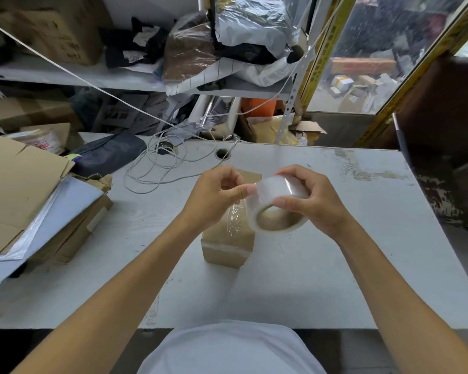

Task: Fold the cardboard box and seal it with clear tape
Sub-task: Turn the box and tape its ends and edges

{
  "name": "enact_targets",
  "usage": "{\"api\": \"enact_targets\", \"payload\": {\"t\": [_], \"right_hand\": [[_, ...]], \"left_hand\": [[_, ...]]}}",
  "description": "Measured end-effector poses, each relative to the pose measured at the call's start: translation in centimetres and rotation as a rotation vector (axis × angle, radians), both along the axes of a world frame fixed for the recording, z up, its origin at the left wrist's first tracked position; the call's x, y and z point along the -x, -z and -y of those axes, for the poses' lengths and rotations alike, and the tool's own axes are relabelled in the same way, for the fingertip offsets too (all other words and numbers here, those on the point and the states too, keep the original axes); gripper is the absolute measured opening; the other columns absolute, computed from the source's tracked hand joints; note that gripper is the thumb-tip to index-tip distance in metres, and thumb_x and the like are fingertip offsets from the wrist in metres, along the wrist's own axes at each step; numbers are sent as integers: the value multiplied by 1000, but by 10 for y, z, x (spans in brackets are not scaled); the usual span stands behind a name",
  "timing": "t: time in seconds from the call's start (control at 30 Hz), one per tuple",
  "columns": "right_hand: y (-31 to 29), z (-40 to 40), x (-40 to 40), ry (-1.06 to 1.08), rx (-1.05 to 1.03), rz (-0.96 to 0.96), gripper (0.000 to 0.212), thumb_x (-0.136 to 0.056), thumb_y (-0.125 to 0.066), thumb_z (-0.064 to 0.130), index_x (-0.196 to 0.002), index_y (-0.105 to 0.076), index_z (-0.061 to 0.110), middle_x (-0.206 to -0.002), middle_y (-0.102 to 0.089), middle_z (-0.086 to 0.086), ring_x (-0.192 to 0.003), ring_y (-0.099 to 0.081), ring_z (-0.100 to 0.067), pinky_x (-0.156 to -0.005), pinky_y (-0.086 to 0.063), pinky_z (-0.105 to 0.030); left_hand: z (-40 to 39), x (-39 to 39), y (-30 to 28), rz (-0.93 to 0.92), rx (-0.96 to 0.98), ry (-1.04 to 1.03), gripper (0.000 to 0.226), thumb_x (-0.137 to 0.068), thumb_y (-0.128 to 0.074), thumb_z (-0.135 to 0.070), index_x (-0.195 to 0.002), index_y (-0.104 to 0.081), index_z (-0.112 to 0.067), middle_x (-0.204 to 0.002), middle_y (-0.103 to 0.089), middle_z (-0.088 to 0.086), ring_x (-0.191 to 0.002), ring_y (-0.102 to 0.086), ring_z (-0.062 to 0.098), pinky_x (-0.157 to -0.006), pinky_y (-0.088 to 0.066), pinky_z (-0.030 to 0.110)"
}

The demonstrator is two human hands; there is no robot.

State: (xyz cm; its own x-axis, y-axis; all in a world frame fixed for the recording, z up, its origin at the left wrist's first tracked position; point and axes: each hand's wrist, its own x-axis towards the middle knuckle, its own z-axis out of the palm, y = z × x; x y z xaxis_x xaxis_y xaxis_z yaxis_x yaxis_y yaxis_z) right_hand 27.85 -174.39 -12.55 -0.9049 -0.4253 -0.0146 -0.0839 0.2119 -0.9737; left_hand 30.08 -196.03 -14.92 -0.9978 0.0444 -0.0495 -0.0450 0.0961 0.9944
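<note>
- Clear tape (277, 205) is held as a roll above the desk (362, 238). Your right hand (312, 202) is closed around the roll, thumb on the near rim and fingers over the far side. Your left hand (214, 197) is pinched shut at the roll's left edge; whether it has hold of the free end cannot be told.
- Locate the cardboard box (229, 238): it stands folded on the desk directly beneath both hands, with a tape band already visible across its near face. Neither hand touches it.
- Risk, lost tape end: a clear film end is hard to see against the roll. A weak pinch would probably let it snap back and stick flat.
- Risk, self-adhesion: a slack strip pulled between the hands may fold on itself or cling to your fingers. Keep it taut.
- Risk, box shift: the box is small, looks light and is unrestrained. Pressing tape down with one hand could slide or tip it.
- Risk, snagging: the white cable (157, 168) lies coiled on the desk beyond the box, well within reach of a trailing sticky strip.
</note>
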Motion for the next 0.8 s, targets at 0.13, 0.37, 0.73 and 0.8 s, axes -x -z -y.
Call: {"api": "enact_targets", "payload": {"t": [0.13, 0.37, 0.73, 0.8], "right_hand": [[0, 2, -2, 36, -90, -88, 50, -62, -87, 32, -106, -63, 29, -97, -61, 28, -93, -60, 3, -63, -55, -20], [-4, 10, -5, 52, -256, -330, 55, -64, -83, 52, -110, -59, 35, -105, -57, 29, -102, -54, 5, -73, -53, -14], [2, 0, -6, 110, -424, -374, 34, -76, -80, 44, -101, -62, 31, -91, -61, 13, -90, -59, -4, -64, -51, -13], [-3, 1, -7, 115, -402, -400, 35, -76, -80, 43, -102, -61, 30, -90, -59, 17, -96, -55, 1, -64, -51, -13]], "left_hand": [[2, -1, -8, 104, -118, 37, 9, -85, -74, -6, -85, -65, -4, -72, -68, 8, -60, -59, 12, -63, -50, 22], [-4, -3, -13, 191, -109, -39, 10, -90, -71, -12, -83, -65, -9, -78, -63, 8, -70, -60, 15, -65, -53, 25], [26, 13, -36, 198, -32, -211, 16, -99, -50, -1, -85, -51, -8, -86, -70, 14, -84, -73, 26, -79, -62, 40], [21, 9, -35, 231, 22, -115, 6, -97, -60, -9, -91, -60, -9, -95, -71, 16, -92, -71, 29, -84, -61, 40]]}}
